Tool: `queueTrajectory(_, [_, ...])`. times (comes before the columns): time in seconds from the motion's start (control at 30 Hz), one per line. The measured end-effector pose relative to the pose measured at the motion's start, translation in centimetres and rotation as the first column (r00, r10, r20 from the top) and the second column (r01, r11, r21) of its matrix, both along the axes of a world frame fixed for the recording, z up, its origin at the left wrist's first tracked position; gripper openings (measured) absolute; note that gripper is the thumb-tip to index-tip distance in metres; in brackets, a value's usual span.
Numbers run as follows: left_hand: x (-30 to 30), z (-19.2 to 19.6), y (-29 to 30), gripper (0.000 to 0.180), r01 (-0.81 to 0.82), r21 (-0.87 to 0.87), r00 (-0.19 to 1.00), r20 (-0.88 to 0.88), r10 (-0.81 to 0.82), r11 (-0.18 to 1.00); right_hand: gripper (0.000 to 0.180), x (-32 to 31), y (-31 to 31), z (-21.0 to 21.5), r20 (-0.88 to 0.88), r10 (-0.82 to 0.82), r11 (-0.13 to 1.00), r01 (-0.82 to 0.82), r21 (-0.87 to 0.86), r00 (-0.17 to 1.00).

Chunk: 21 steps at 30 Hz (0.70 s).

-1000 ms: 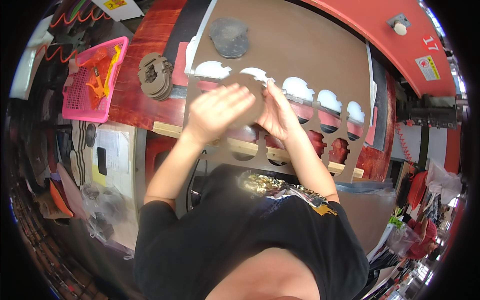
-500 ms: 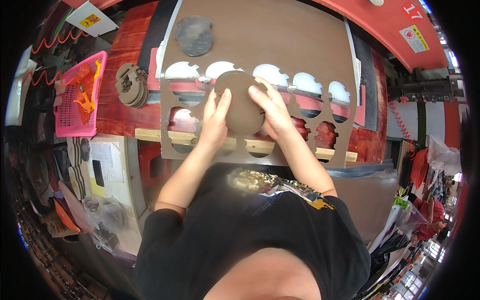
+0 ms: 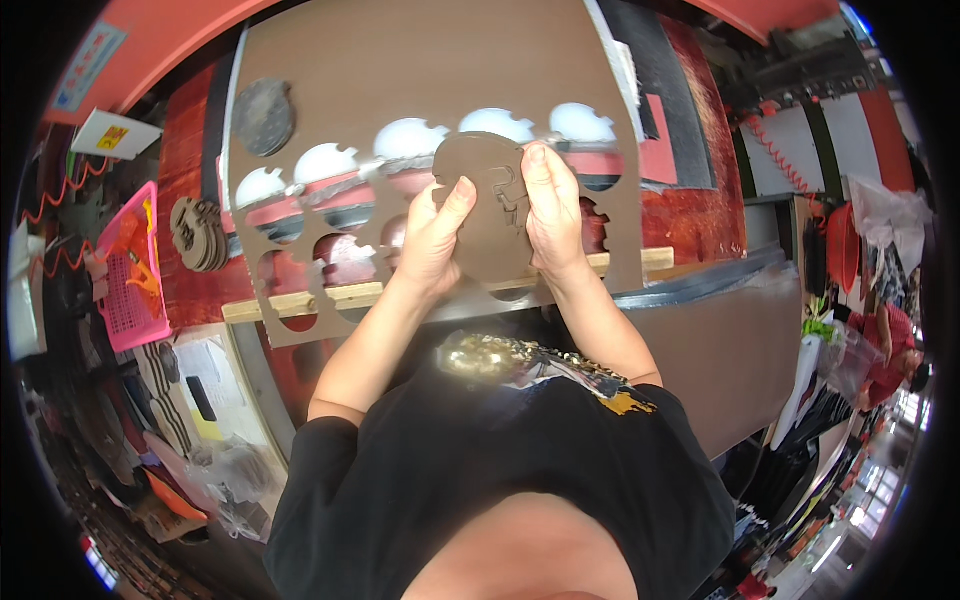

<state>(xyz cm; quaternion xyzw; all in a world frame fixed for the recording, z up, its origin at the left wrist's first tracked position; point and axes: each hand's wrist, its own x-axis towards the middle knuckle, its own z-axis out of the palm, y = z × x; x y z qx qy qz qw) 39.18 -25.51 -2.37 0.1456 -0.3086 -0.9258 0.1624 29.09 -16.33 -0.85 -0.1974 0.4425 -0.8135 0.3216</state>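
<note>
What both grips [image 3: 434,243] [image 3: 553,218] clasp is a disc [image 3: 488,222].

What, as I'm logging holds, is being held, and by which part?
A brown rounded piece, by its opposite sides: left hand on the left, right hand on the right.

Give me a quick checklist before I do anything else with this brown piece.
1. Both hands on the brown piece: ok, left hand and right hand grip opposite sides.
2. A hand free: not ok, both are holding it.
3. Dark piece clear of the holes: ok, it lies on the sheet beyond them.
4. Stack of cut pieces off the sheet: ok, it sits to the left.
5. Cut lines going right through: cannot tell, they show only on the facing side.
6. Underside undamaged: cannot tell, it faces away.
</note>
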Motion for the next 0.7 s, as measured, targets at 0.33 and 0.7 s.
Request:
queueTrajectory(0.33, [-7.2, -1.6, 6.4, 0.040, 0.275, 0.121, 0.962, -0.035, -0.272, 0.954, 0.030, -5.8, 8.1, -0.9, 0.096, -0.141, 0.990, 0.138, 0.036, 0.985])
queueTrajectory(0.7, [-14.5, -0.8, 13.3, 0.031, -0.231, -0.285, 0.967, 0.043, 0.253, 0.930, 0.019, -13.9, 15.7, -1.3, -0.856, -0.332, 0.653, 0.752, 0.095, 0.397])
